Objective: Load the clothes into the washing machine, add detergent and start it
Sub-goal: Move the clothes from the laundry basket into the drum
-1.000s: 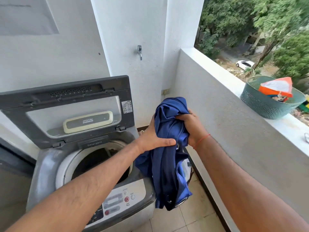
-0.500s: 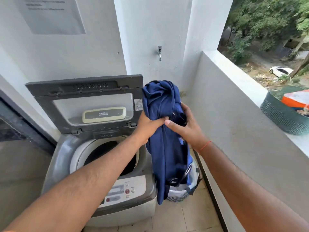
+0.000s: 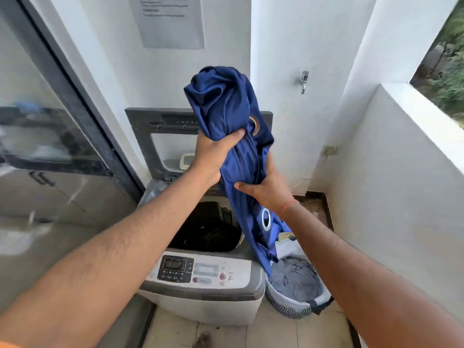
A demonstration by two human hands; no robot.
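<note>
Both hands have carried the cloth (image 3: 226,101) leftward; it now hangs over the washer (image 3: 206,292) tub instead of beside it. Left hand (image 3: 213,156) grips the bunched upper part, fingers clamped round it. Right hand (image 3: 266,189) grips lower down, thumb across the fabric. Tail trails toward the basket (image 3: 288,305) on the floor. Lid (image 3: 160,136) stands open. Dark clothes lie in the tub.
</note>
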